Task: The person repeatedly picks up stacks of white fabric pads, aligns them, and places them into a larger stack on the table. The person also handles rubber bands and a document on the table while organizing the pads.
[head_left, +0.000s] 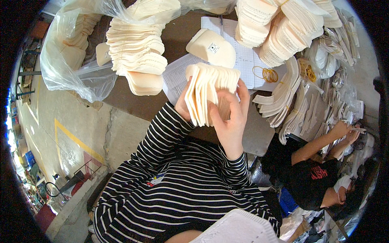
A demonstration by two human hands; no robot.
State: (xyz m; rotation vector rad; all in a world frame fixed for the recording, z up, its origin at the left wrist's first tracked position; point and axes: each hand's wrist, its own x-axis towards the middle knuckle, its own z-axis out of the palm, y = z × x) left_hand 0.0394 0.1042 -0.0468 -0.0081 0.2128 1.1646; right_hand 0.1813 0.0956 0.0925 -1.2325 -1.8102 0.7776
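A thick stack of cream, soft-looking flat pads with rounded ends point(204, 91) is held up over the table, its layers fanned apart at the left. My left hand point(183, 103) grips it from the left side, most of its fingers hidden behind the pads. On the right, my right hand point(233, 115) has its thumb and fingers bent around the stack's edges. Just beyond lies a loose cream pad with a small printed label point(212, 47), on top of papers point(178, 77) and an open ruled notebook point(245, 67).
A long row of cream pads point(135, 44) and a clear plastic bag point(60, 69) lie left. More stacks point(289, 32), yellow rubber bands point(265, 74) and bundled pale strips point(279, 97) lie right. A co-worker in black point(320, 174) handles strips at the right.
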